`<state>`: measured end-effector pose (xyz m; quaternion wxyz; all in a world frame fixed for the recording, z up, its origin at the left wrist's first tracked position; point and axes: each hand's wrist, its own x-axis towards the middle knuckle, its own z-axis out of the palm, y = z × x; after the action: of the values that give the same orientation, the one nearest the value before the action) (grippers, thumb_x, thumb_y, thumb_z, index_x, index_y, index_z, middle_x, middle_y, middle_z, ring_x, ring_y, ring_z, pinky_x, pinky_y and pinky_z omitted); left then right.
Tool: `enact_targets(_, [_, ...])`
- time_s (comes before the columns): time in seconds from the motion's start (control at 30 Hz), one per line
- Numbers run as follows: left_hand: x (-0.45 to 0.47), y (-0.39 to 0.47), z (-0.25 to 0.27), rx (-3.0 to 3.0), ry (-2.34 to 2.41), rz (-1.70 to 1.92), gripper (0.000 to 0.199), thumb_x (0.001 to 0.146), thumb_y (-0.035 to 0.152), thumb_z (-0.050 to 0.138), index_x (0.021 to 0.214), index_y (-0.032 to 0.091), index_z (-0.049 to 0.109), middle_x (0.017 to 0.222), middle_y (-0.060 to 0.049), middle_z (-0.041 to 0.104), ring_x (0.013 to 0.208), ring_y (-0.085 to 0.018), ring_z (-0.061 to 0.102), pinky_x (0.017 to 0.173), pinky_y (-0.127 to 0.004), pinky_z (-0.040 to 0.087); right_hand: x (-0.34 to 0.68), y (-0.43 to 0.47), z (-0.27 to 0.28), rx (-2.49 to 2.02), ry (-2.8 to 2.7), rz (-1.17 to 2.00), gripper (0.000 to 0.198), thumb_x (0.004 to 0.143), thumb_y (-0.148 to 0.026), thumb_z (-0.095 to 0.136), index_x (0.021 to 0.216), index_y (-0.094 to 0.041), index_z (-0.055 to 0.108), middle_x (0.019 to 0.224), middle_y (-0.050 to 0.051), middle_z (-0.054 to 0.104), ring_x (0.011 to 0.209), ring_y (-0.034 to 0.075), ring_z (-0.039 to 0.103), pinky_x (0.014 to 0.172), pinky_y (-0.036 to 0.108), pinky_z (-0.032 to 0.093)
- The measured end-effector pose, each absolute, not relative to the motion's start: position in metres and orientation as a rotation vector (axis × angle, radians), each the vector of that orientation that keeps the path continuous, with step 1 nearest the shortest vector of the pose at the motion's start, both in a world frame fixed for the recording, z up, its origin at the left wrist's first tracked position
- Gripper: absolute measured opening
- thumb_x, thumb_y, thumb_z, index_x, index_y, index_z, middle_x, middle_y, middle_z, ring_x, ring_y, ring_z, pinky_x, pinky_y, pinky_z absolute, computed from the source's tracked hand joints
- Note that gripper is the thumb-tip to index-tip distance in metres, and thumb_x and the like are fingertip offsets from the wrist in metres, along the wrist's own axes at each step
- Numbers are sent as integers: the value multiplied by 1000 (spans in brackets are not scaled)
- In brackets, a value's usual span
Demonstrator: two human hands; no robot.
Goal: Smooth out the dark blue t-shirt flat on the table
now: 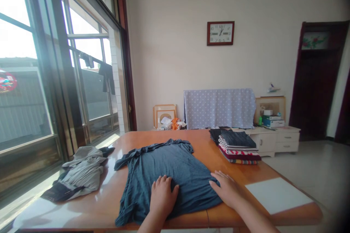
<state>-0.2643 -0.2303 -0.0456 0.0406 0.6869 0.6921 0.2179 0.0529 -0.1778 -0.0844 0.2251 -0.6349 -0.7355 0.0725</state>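
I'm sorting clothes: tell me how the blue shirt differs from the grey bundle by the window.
The blue shirt is spread out; the grey bundle lies crumpled. The shirt is plain dark blue, while the bundle mixes light grey with dark parts. The left hand and right hand touch the shirt; neither touches the bundle. Both lie on the table.

Hour numerals [212, 28], including 10, 11, 8, on the wall clock [220, 33]
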Motion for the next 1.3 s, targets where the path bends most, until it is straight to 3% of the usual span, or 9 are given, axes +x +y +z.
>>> enact_targets(0.5, [-264,-231,-42,2103,2149,621,58,91,54,48,134,19,66,152,-13,53,146,-36,38,121,-52,22,52,-178,-84,-1715,-1980,174,50,89,-46,51,129,-23,70,145,10,60,140,30,48,119,45,31])
enact_targets(0.67, [-265,-231,-45,2159,2146,593,58,93,56,46,135,20,65,153,-14,52,146,-36,38,121,-51,23,53,-190,-73,-1688,-1956,121,42,88,-33,51,124,-25,71,128,9,71,123,28,60,107,36,42])
enact_targets(0.83, [-263,-235,-45,2165,2133,521,63,94,58,43,141,20,60,158,-14,45,150,-36,31,123,-54,20,53,-200,-68,-1714,-1925,11,38,86,-20,49,113,-28,74,114,6,73,110,24,64,94,31,43])
enact_targets(1.03, [-263,-244,-45,2224,2151,342,70,95,58,32,151,20,49,163,-10,36,154,-34,24,124,-56,17,51,-208,-69,-1748,-1859,73,28,87,-18,49,98,-28,73,100,1,76,91,19,67,74,27,36])
enact_targets(1.3, [-270,-257,-38,2287,2068,254,74,96,61,27,156,22,42,166,-7,29,155,-33,19,125,-57,15,47,-216,-58,-1795,-1921,108,24,87,-20,52,95,-29,73,83,2,75,81,19,66,66,27,28])
